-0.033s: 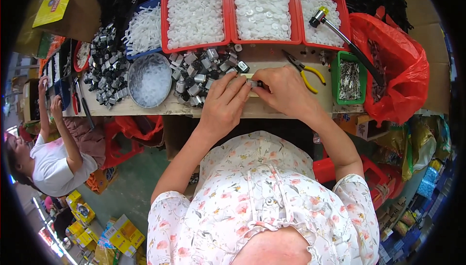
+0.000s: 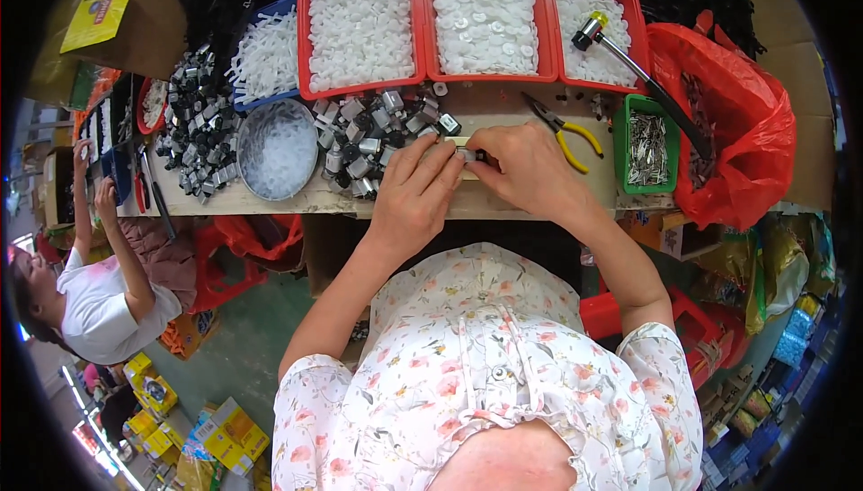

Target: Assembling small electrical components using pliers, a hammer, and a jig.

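Observation:
My left hand (image 2: 413,193) and my right hand (image 2: 530,168) meet at the front of the workbench. Between their fingertips is a small silver-and-black part (image 2: 469,156), mostly covered by the fingers. Both hands are closed on it, the left from its left side and the right from its right. A pale yellowish block or strip (image 2: 462,141) shows just behind the fingertips. Beside my left hand lies a heap of similar silver-and-black parts (image 2: 367,142). Pliers with yellow handles (image 2: 564,138) lie right of my right hand, jaws pointing away.
Red trays (image 2: 363,94) of white plastic pieces line the back, with a hammer (image 2: 620,49) reaching across the right one. A round metal bowl (image 2: 278,195) stands left; a green bin (image 2: 647,190) of metal pieces and a red bag (image 2: 755,150) stand right. Another person (image 2: 112,311) sits far left.

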Available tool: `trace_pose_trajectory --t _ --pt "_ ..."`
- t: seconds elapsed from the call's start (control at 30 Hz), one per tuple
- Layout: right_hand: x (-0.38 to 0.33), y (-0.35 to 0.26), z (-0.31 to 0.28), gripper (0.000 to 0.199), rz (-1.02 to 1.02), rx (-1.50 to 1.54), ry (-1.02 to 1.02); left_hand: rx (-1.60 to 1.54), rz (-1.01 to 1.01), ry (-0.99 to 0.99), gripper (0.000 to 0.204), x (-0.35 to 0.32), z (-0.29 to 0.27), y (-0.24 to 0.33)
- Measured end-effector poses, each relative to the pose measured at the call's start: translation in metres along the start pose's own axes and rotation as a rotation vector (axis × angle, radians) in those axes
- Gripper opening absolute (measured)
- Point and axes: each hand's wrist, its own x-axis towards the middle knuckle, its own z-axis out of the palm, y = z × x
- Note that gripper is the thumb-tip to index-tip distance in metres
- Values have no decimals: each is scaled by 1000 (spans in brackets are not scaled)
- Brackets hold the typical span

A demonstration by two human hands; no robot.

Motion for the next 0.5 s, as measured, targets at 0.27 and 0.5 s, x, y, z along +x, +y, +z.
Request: trace_pose_trajectory --t 0.27,0.5 --pt "-20 7 -10 14 -119 104 151 34 -47 -49 38 -5 2 6" --pt "-88 54 -67 9 275 -173 551 -20 -53 55 32 32 -35 -11"
